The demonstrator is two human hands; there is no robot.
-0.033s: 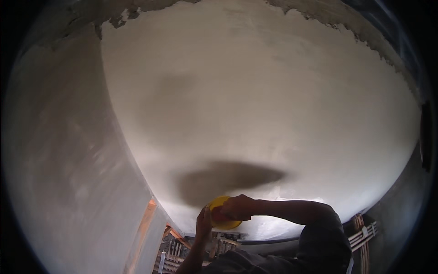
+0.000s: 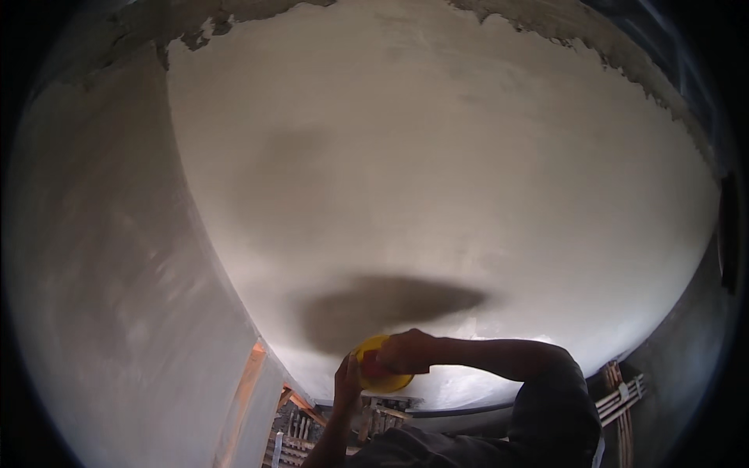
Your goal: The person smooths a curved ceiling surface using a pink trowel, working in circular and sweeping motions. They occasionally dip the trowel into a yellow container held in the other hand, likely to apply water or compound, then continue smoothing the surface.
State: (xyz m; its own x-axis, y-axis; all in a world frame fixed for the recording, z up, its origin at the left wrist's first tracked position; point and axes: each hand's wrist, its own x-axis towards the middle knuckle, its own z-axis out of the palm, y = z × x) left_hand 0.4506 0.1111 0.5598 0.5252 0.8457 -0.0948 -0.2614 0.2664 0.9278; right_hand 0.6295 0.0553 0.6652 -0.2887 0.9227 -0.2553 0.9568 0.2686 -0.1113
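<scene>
A yellow round bowl-like container [image 2: 388, 384] is in front of me at the lower middle, just before the pale wall. My left hand [image 2: 347, 378] grips its left rim. My right hand [image 2: 407, 352] reaches over the container from the right, its fingers closed. A small red patch [image 2: 370, 362] shows beside the right fingers, inside the yellow outline. Its kind is too dark to make out, and the right fingertips are partly hidden.
A smooth plastered wall [image 2: 437, 179] fills most of the view, with ragged edges at the top. At left a grey wall [image 2: 101, 273] meets it in a corner. Below are an orange-brown wooden post [image 2: 242, 398] and slatted timber [image 2: 296, 441]; several pale poles [image 2: 622, 403] lie at right.
My right hand has shifted very slightly over the yellow container, and the red patch shows a little more clearly. My left hand keeps its place on the rim.
</scene>
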